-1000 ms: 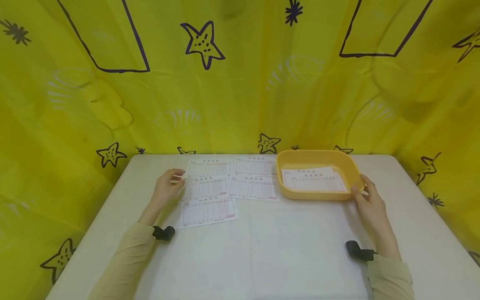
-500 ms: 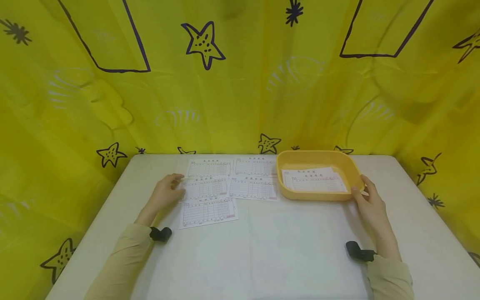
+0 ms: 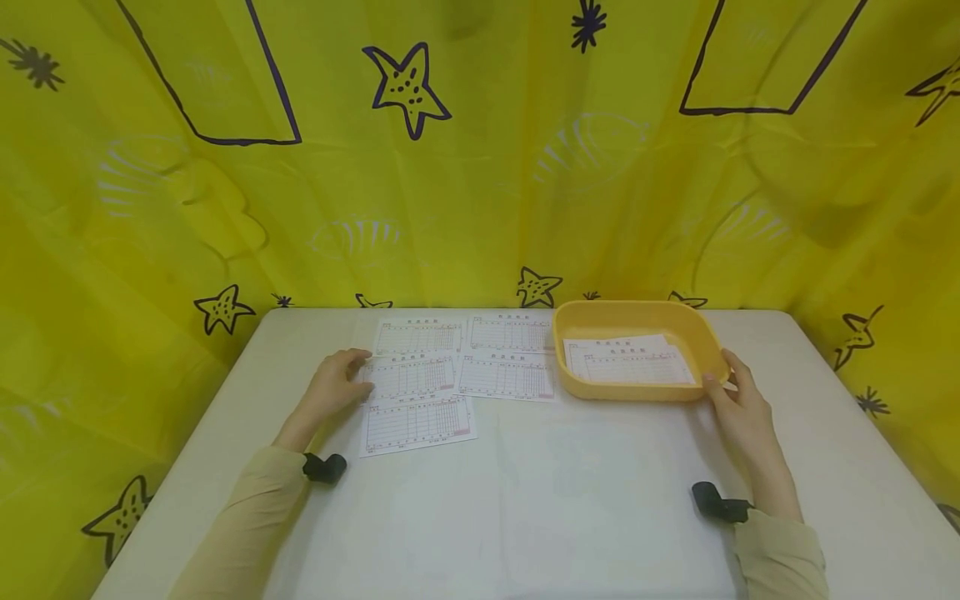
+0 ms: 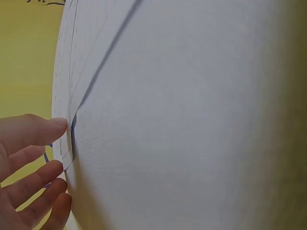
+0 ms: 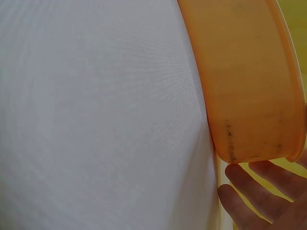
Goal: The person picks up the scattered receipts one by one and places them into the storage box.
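Several white printed paper forms with ruled tables lie flat in two columns on the table. My left hand (image 3: 333, 385) is at the left edge of the middle-left form (image 3: 411, 377), its thumb and fingers apart. In the left wrist view, the thumb (image 4: 57, 127) sits beside the forms' edge. To the right stands a shallow yellow plastic basket (image 3: 637, 392) with overlapping forms (image 3: 630, 362) inside. My right hand (image 3: 742, 408) holds its front right corner, thumb at the front rim. In the right wrist view, fingers (image 5: 249, 187) lie against the basket's end.
The table (image 3: 570, 508) has a white cover. A yellow curtain (image 3: 480, 192) with starfish drawings hangs behind its far edge. Another form (image 3: 420, 427) lies nearest in the left column. Black camera mounts (image 3: 325, 468) sit on both wrists.
My left hand drew slightly left and down from the forms, then came a little back to the right. My right hand and the basket stay put.
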`<action>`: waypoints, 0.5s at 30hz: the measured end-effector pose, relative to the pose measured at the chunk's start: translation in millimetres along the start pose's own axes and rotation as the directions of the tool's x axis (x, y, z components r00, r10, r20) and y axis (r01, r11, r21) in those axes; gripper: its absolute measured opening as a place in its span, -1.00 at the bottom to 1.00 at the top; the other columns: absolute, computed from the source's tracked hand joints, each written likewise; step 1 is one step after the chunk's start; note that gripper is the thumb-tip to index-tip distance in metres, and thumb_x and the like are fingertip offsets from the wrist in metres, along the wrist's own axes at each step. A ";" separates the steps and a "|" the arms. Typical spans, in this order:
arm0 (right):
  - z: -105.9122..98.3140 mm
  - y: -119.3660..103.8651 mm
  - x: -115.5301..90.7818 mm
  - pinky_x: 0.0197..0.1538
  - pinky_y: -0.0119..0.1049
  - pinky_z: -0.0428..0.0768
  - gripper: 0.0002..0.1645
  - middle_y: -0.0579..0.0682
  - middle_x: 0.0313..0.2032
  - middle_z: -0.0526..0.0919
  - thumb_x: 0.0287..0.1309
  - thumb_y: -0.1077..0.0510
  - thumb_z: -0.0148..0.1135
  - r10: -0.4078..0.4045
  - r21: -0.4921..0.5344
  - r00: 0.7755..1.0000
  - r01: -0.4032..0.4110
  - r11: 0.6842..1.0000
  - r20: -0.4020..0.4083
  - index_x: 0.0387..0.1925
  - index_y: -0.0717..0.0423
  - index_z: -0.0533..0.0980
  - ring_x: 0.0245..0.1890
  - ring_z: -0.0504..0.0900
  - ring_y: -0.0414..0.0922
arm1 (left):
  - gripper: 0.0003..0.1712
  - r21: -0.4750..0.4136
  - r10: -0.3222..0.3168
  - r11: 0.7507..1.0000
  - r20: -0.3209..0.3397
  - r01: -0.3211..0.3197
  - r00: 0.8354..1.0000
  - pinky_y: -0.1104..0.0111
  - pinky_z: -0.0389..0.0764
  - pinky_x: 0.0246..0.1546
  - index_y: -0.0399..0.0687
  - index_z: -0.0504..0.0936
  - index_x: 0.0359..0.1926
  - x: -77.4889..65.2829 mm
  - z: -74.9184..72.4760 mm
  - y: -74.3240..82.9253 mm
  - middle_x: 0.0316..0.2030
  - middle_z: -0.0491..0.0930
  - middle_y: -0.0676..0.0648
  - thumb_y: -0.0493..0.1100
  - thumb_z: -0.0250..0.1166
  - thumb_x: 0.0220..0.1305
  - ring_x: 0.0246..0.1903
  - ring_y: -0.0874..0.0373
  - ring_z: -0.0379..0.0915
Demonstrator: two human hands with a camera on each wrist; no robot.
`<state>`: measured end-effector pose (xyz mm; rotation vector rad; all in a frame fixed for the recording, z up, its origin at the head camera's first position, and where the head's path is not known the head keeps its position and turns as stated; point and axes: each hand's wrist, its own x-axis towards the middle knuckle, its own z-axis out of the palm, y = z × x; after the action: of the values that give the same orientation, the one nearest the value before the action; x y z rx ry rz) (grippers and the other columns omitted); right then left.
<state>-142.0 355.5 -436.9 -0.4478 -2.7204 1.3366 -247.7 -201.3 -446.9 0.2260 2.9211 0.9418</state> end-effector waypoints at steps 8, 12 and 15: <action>0.3 0.9 0.6 0.20 0.42 0.23 -0.16 0.53 0.37 0.05 0.41 -0.20 -0.23 0.005 -0.002 1.000 -0.005 1.000 0.004 0.51 0.02 -0.23 0.24 0.24 0.49 | -0.32 0.032 -0.018 0.999 0.033 0.017 0.999 -0.10 0.34 0.22 -0.27 0.39 0.25 5.4 -2.3 3.0 0.13 0.43 -0.40 -0.28 0.33 0.07 0.08 -0.25 0.33; 0.2 1.5 0.8 0.20 0.42 0.23 -0.16 0.53 0.37 0.05 0.41 -0.21 -0.23 0.004 -0.009 1.000 -0.004 1.000 0.004 0.51 0.02 -0.23 0.24 0.24 0.50 | -0.31 0.025 -0.016 1.000 0.042 0.015 0.999 -0.10 0.33 0.22 -0.26 0.38 0.25 7.0 -4.0 4.0 0.10 0.43 -0.39 -0.28 0.34 0.05 0.08 -0.25 0.33; -0.3 1.2 0.6 0.19 0.42 0.23 -0.16 0.53 0.37 0.05 0.41 -0.21 -0.23 0.002 -0.012 1.000 -0.002 1.000 0.005 0.51 0.02 -0.24 0.25 0.23 0.50 | -0.30 0.025 -0.014 1.000 0.049 0.013 0.999 -0.09 0.34 0.20 -0.25 0.38 0.25 7.6 -4.5 4.4 0.08 0.44 -0.39 -0.29 0.35 0.04 0.06 -0.24 0.33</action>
<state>-142.2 356.5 -437.8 -0.4485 -2.7344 1.3249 -255.2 -199.2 -440.8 0.2270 2.8868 0.8864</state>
